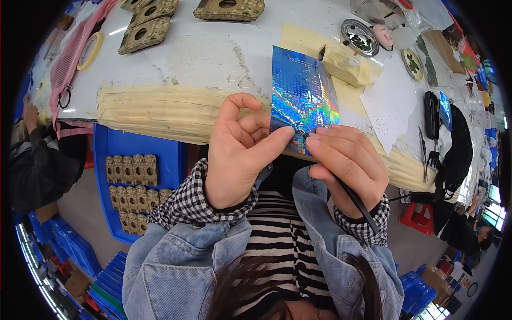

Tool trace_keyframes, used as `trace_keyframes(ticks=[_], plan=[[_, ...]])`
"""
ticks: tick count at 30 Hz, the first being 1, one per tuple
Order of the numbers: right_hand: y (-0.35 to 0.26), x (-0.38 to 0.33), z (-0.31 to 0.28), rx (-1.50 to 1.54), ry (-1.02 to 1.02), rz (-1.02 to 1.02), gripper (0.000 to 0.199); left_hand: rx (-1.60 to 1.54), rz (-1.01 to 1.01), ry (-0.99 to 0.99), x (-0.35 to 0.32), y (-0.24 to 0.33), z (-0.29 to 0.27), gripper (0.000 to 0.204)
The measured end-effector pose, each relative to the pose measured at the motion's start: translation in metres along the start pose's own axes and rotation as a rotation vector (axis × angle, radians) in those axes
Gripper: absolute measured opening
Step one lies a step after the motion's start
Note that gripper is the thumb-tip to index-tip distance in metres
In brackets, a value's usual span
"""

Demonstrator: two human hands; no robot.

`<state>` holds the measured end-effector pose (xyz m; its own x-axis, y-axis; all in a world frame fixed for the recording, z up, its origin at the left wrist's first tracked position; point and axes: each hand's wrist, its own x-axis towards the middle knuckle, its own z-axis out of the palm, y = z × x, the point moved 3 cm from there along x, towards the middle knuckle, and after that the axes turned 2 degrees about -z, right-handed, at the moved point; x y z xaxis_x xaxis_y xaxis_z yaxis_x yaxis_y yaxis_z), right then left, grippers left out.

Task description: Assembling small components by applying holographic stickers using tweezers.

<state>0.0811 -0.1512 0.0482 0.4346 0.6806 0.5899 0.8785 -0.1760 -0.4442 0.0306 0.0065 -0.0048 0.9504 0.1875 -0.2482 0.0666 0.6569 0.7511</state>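
My left hand [234,160] pinches the bottom edge of the shiny blue holographic foil sheet [302,96], held up over the taped white table [213,53]; my right hand [349,165] is closed round a thin black tool [356,202] at that edge. The sheet looks light, flimsy and slick, so edge grips seem best.

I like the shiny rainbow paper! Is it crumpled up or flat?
Flat. The shiny blue sheet stands spread out, pinched at its lower edge by the left hand and right hand.
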Motion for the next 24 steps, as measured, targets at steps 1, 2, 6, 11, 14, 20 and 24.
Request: trace_keyframes(ticks=[1,2,6,11,14,20,24], plan=[[0.0,0.0,0.0,0.006,0.0,0.0,0.034,0.003,0.001,0.001,0.0,0.0,0.0,0.044],[0.0,0.0,0.0,0.018,-0.006,0.007,0.034,0.006,0.002,0.002,0.0,0.0,0.0,0.044],[0.001,0.0,-0.001,0.053,-0.007,0.02,0.035,0.006,0.007,0.003,0.0,0.0,0.0,0.043],[0.004,-0.01,-0.012,0.075,0.112,0.033,0.034,-0.013,0.007,0.025,0.0,0.0,0.0,0.044],[0.01,-0.02,-0.032,0.039,0.278,0.09,0.035,-0.021,-0.007,0.027,-0.001,0.006,-0.002,0.045],[0.053,-0.075,-0.101,-0.227,0.5,0.491,0.017,0.25,0.098,0.015,0.013,0.043,-0.022,0.045],[0.065,-0.081,-0.134,-0.481,0.288,0.788,0.016,0.403,0.174,0.073,0.026,0.083,-0.038,0.045]])
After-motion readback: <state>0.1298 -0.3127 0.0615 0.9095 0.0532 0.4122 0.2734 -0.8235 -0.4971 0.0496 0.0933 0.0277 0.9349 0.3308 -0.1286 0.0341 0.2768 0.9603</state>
